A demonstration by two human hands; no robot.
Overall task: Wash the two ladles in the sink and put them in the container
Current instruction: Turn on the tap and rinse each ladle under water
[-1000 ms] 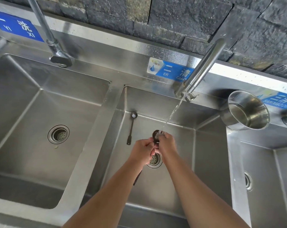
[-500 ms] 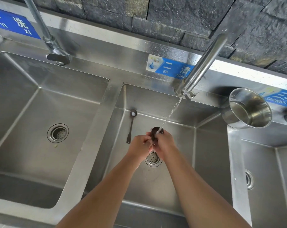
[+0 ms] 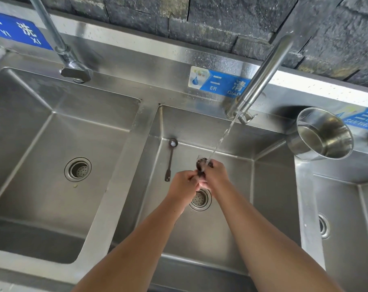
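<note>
Steel sink (image 3: 124, 165), stone wall (image 3: 200, 22) behind. Above the middle drain (image 3: 201, 201): left hand (image 3: 185, 182) and right hand (image 3: 215, 175), each grip clamped on the dark ladle (image 3: 202, 162). Second ladle (image 3: 170, 159) left of drain; container (image 3: 322, 133) upper right.

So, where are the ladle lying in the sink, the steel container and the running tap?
ladle lying in the sink (image 3: 170, 161): head view, middle of its handle.
steel container (image 3: 297, 147): head view, its outer wall.
running tap (image 3: 263, 74): head view, midway along its spout.
</note>
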